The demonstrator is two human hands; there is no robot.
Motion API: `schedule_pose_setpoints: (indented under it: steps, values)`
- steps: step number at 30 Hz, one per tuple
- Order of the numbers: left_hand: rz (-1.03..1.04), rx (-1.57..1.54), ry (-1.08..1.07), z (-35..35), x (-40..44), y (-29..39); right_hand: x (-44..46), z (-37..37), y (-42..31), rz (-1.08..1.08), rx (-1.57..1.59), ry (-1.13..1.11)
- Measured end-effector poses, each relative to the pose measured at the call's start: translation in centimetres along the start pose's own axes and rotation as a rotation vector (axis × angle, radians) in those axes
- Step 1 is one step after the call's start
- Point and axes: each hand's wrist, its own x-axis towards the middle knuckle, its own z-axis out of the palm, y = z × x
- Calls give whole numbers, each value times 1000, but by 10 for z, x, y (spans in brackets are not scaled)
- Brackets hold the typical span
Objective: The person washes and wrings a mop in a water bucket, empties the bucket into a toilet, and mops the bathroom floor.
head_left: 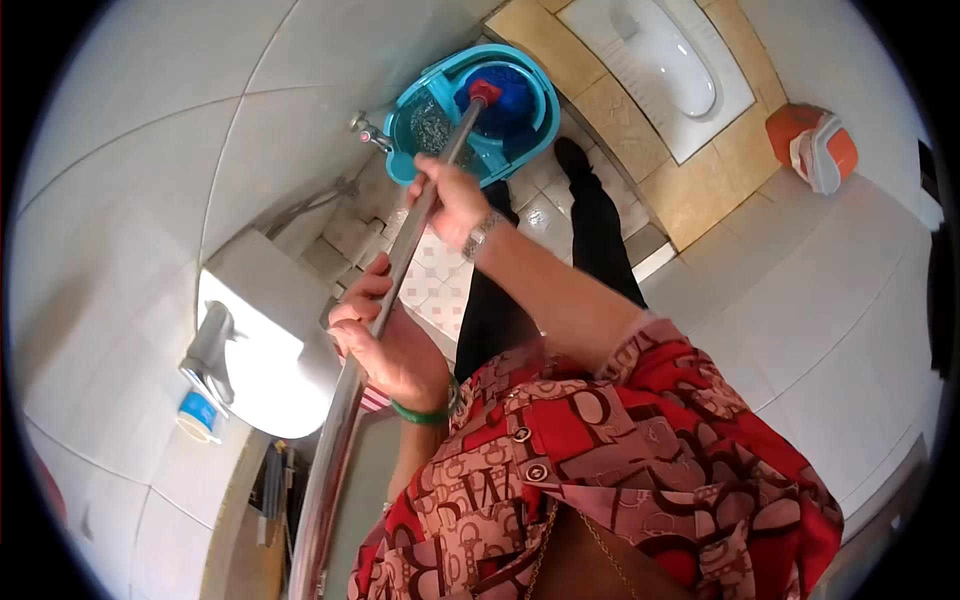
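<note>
A long metal mop handle (405,245) runs from the lower left up to a teal bucket (550,125). My right hand (455,205), with a watch at its wrist, is closed around the upper part of the handle. Lower down, my left hand (390,350) wears a green bracelet and holds the same handle against its palm, fingers curled over it. At the handle's far end, a red joint (485,92) meets the blue mop head (510,105), which sits in the bucket's round right compartment. Rippling water (430,125) fills the left compartment.
A wall tap (372,133) stands beside the bucket's left edge. Up right is a squat toilet (665,65) in a tiled step, with an orange bin (845,150) beyond it. A white sink (270,385) with a faucet and a blue-and-white cup (197,415) are at left.
</note>
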Motion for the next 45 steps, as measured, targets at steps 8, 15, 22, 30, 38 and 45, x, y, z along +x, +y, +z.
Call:
schedule_pose_setpoints:
  steps: [8,15,22,30,38,45]
  values:
    - [271,151,-541,24,-5,45,-8,-28,-37,136,33,64]
    - [283,154,-597,53,-12,20,16,-66,-51,439,194,-16]
    - [394,87,-585,80,4,-27,49,-70,-78,397,267,-83]
    - [230,98,-410,73,36,-51,80,-51,-81,255,65,117]
    - [242,106,-306,80,51,-68,104,-49,-86,298,-13,169]
    - [223,72,-212,70,58,-73,125,-57,-70,270,3,102]
